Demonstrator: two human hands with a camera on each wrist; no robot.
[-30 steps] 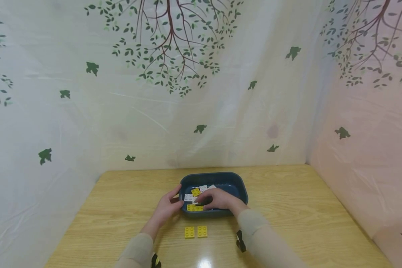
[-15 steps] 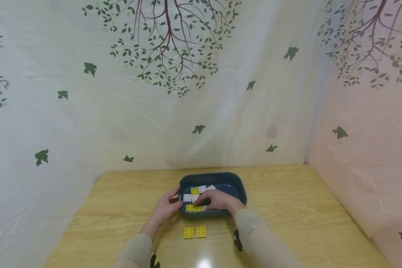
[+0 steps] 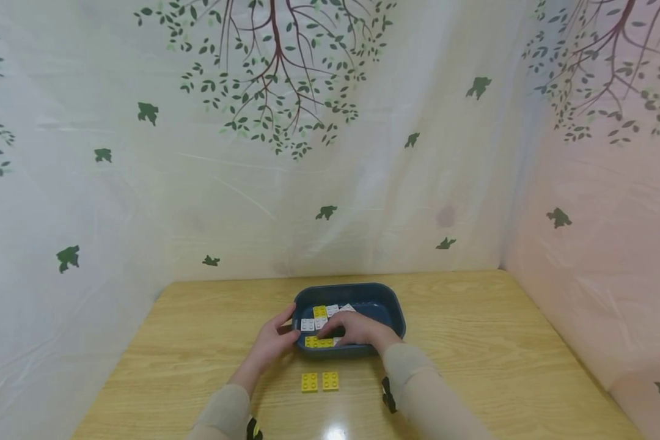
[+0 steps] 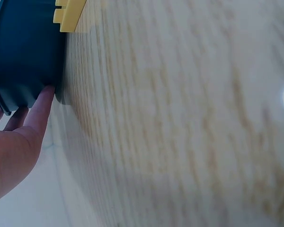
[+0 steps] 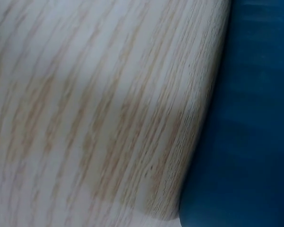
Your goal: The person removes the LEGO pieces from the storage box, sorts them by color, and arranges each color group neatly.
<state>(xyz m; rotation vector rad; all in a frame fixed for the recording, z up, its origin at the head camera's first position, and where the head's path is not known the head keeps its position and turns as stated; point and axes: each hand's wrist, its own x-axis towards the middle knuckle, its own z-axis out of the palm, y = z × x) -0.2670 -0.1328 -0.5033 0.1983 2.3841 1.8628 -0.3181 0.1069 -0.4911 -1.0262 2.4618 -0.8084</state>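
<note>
A dark blue bin holds several yellow and white studded toy bricks, mostly in its left half. My left hand touches the bin's left end from outside, thumb near the front corner and fingers further back; in the left wrist view the fingers lie against its wall. Inside the bin, my right hand bends its fingers down over the bricks, with fingertips right at a yellow brick by the front wall. I cannot tell whether it holds a brick. Behind it are a white brick and another yellow brick.
Two yellow bricks lie side by side on the wooden table, just in front of the bin. A pale curtain with printed branches and birds hangs behind the table and along its sides.
The back yellow brick in the bin, tilted a second ago, now sits straight beside the white one. My right hand's fingertips have shifted slightly towards the front; the left hand stays at the bin.
</note>
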